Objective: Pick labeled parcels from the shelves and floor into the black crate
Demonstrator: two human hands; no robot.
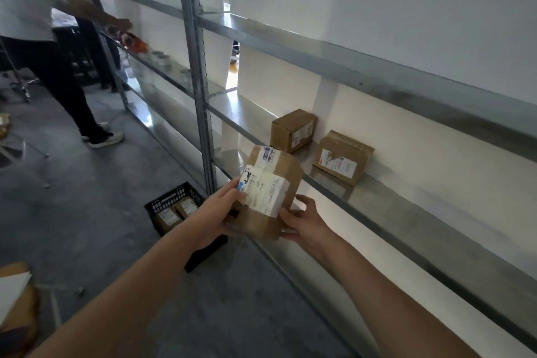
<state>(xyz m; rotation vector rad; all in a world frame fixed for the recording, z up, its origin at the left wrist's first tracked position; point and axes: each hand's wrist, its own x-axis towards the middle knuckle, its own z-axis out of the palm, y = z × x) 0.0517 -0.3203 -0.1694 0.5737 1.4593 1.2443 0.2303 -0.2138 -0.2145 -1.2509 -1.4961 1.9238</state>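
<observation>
Left hand (220, 209) and right hand (302, 221) clasp the parcel (268, 192) — label up, long axis toward the shelf (383, 195).

Both your bare forearms reach forward, the left from the lower left of the view and the right from the lower right, and they converge in the middle. Your left hand (220, 212) grips the near left side of a parcel (286, 173), thumb lying up along its labelled face. Your right hand (303, 222) holds the opposite lower corner, thumb on the front, fingers wrapped round the far side. Both wrists are almost straight.
</observation>
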